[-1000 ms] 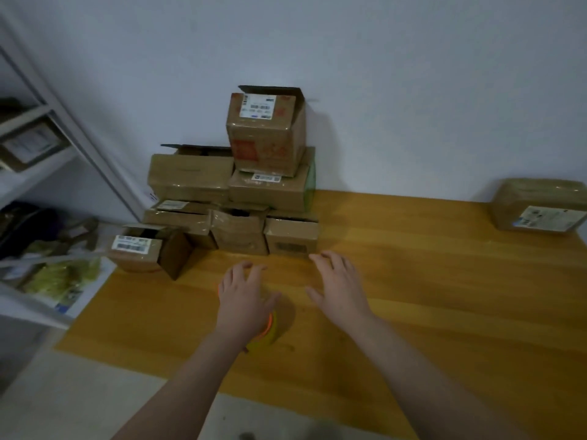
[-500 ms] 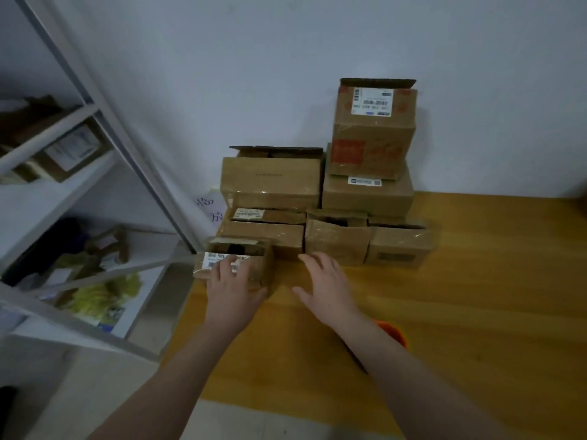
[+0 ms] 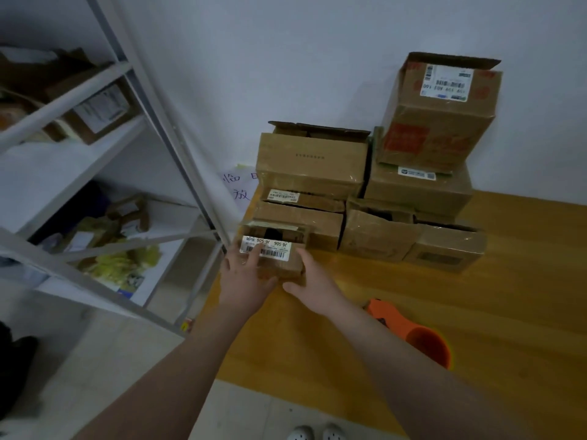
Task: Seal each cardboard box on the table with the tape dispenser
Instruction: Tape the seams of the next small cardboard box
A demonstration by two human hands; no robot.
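A small open cardboard box (image 3: 282,266) with a white barcode label stands at the table's far left corner. My left hand (image 3: 246,281) lies against its front left, fingers straight over the label. My right hand (image 3: 313,285) presses against its right side, thumb low at the front. Behind it is a pile of several brown boxes (image 3: 311,163), some with open flaps, topped by a taller one (image 3: 441,122) with a red print. The orange tape dispenser (image 3: 425,344) lies on the wooden table (image 3: 495,312) to the right of my right forearm, partly hidden by it.
A white metal shelf rack (image 3: 158,128) stands close to the table's left edge, holding boxes and bags. A handwritten paper note (image 3: 238,185) hangs on the wall behind the pile. Grey floor and my shoes (image 3: 314,433) show below the table's near edge.
My view swung left. Both hands moved forward and left from the tape dispenser to the small labelled box, which now sits between them.
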